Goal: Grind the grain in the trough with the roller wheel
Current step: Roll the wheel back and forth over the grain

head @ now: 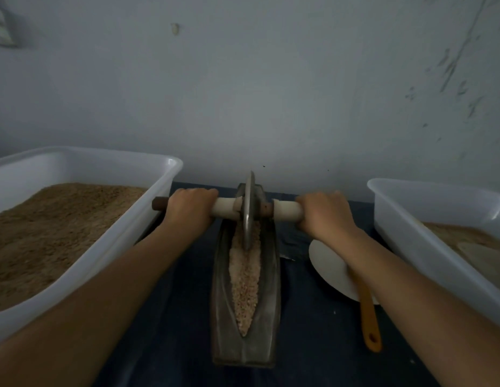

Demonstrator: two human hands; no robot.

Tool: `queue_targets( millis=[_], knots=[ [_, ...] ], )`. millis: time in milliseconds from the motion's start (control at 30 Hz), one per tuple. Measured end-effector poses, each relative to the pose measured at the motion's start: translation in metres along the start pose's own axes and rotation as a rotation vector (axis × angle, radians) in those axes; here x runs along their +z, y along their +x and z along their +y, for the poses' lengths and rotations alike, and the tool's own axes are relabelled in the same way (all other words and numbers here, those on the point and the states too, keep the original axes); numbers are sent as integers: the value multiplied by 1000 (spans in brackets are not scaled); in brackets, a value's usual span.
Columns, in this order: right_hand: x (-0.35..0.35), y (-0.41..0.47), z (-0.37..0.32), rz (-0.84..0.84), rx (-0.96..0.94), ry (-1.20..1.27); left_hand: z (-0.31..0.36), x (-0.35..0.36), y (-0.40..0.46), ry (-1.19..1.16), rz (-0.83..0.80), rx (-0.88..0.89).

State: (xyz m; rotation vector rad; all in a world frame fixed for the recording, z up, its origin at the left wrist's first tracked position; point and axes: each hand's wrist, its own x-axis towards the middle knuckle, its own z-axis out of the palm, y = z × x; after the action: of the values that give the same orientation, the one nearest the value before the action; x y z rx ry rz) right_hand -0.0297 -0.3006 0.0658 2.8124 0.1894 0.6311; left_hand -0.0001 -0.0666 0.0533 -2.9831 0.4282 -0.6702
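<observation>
A long boat-shaped metal trough (272, 289) lies lengthwise in front of me on a dark cloth. Pale crushed grain (245, 277) fills its groove. A thin metal roller wheel (249, 208) stands on edge in the groove at the trough's far end. A handle bar (225, 207) runs through the wheel's hub to both sides. My left hand (188, 209) grips the bar left of the wheel. My right hand (324, 215) grips it on the right side. Both arms are stretched forward.
A white plastic tub (137, 219) of brown ground meal stands at the left. Another white tub (405, 227) stands at the right. A white plate (328, 263) with an orange-handled utensil (369, 317) lies right of the trough. A grey wall rises just behind.
</observation>
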Motion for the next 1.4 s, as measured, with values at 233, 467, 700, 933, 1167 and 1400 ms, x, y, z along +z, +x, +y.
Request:
queue_targets(
  millis=[233,467,700,933,1167,1400],
  knots=[
    [-13,-31,-4,-44,-79,29,-2,-10,-34,-48,-2,86],
    [-41,-84,-7,-148,-111,120,2,-40,-78,-80,-18,164],
    [-49,-85,-9,-225,-107,113,-2,-46,-80,-117,-83,164],
    [-14,-36,-2,-156,-49,89,4,-17,-31,2,-6,73],
    [6,-1,1,-25,25,52,3,-2,-2,17,54,13],
    [-9,-30,-3,-60,-60,37,1,-11,-31,-8,10,84]
  ],
)
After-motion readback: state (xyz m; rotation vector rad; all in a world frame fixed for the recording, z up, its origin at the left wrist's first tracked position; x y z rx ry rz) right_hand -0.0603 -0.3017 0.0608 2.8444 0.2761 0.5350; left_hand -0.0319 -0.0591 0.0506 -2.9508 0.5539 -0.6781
